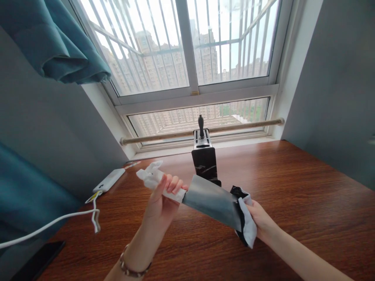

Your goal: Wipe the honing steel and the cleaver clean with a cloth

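A wide-bladed cleaver (212, 201) is held up in front of me above the table, its blade slanting down to the right. My left hand (165, 195) is wrapped round its handle, with a crumpled white tissue (150, 175) between palm and handle. At the far end of the blade, my right hand (260, 218) pinches a black and white cloth (247, 222) folded over the metal. Beyond the blade stands a knife block (204, 156) with a dark front; one grey knife handle (200, 124) sticks up from its top.
The brown wooden table (293, 187) reaches to the window sill. On the left lie a white power bank (109, 180) and a white cable (49, 225). A blue curtain (63, 50) hangs at upper left, and a rail (234, 128) crosses the window.
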The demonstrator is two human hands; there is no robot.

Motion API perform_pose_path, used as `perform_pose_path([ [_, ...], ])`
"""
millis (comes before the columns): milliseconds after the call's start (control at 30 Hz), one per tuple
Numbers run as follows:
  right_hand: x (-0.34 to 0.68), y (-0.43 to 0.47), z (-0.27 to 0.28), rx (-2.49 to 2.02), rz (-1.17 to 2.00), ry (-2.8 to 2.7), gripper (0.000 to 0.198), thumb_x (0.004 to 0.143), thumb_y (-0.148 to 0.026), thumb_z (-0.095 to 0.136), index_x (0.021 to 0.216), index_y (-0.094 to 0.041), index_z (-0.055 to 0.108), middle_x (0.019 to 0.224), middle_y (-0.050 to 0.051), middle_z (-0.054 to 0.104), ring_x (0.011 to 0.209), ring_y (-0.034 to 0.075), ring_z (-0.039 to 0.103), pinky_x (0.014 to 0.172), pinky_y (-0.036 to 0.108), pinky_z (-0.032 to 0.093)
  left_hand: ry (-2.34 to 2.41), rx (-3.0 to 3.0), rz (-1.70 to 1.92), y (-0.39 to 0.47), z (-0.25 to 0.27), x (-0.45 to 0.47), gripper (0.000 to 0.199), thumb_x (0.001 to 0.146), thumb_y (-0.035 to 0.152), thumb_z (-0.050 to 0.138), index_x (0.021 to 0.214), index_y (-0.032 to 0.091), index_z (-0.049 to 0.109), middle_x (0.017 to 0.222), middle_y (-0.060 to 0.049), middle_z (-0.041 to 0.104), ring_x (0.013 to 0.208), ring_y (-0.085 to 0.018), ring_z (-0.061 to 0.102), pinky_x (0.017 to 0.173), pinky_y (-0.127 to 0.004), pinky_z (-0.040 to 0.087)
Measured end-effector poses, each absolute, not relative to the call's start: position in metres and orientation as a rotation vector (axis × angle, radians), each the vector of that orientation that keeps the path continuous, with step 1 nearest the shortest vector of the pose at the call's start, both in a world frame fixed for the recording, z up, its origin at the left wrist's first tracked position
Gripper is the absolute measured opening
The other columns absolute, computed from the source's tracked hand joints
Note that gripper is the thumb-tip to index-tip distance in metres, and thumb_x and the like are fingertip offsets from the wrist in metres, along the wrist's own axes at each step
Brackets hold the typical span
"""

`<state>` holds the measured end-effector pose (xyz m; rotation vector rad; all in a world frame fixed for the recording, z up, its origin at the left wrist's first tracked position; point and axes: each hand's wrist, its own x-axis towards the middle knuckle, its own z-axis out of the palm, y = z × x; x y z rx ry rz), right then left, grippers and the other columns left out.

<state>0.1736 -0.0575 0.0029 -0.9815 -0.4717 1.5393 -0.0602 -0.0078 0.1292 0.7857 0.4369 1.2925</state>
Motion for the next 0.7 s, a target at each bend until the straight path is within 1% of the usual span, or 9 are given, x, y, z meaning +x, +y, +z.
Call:
perform_pose_path([
  [67,0.173,-0.057,0.002,-0.974,1.522,-0.486,0.025,0.057,-0.025,0.08,0.07,-0.013,0.063,0.06,0.003,0.068,0.049,0.012,0.058,0.048,0.021,0.046,0.451,0.84,1.335,-0.014,0.138,-0.065,0.048,0.076,0.038,0.062,0.059,0.019,0.022,0.057,0.007,0.015,0.051,-0.006,0.023,0.062,-0.025,0.046],
  [233,0.179,-0.051,-0.006,-0.907,1.552,-0.428,0.026,0.058,-0.029,0.079,0.068,-0.014,0.061,0.053,0.003,0.064,0.044,0.014,0.056,0.044,0.024,0.046,0.311,0.91,1.538,-0.022,0.174,-0.083,0.045,0.07,0.042,0.068,0.061,0.02,0.03,0.057,0.007,0.019,0.052,-0.006,0.027,0.065,-0.026,0.05],
  [367,0.181,-0.05,-0.009,-0.892,1.545,-0.402,0.028,0.057,-0.028,0.08,0.071,-0.012,0.062,0.056,0.005,0.066,0.048,0.014,0.059,0.047,0.024,0.047,0.174,1.072,1.755,-0.014,0.216,-0.093,0.042,0.073,0.044,0.066,0.062,0.018,0.034,0.059,0.007,0.026,0.057,-0.006,0.032,0.07,-0.028,0.049],
  [467,0.179,-0.053,-0.006,-0.904,1.555,-0.403,0.029,0.056,-0.03,0.081,0.071,-0.012,0.063,0.056,0.005,0.066,0.048,0.014,0.059,0.047,0.024,0.047,0.1,1.283,1.894,0.003,0.248,-0.091,0.044,0.07,0.046,0.066,0.06,0.017,0.035,0.058,0.007,0.026,0.056,-0.006,0.03,0.067,-0.028,0.047],
  [567,0.176,-0.054,-0.002,-0.915,1.55,-0.406,0.028,0.054,-0.028,0.081,0.068,-0.012,0.063,0.055,0.005,0.066,0.046,0.014,0.058,0.046,0.024,0.047,0.021,1.414,2.003,0.029,0.272,-0.08,0.042,0.069,0.044,0.068,0.06,0.017,0.038,0.058,0.007,0.029,0.056,-0.006,0.034,0.063,-0.026,0.041],
  [700,0.176,-0.054,-0.001,-0.918,1.562,-0.437,0.028,0.057,-0.031,0.08,0.068,-0.012,0.063,0.053,0.004,0.064,0.044,0.015,0.057,0.044,0.025,0.046,-0.034,1.482,2.077,0.068,0.281,-0.056,0.036,0.077,0.032,0.064,0.058,0.017,0.038,0.056,0.006,0.034,0.055,-0.005,0.037,0.061,-0.024,0.035],
])
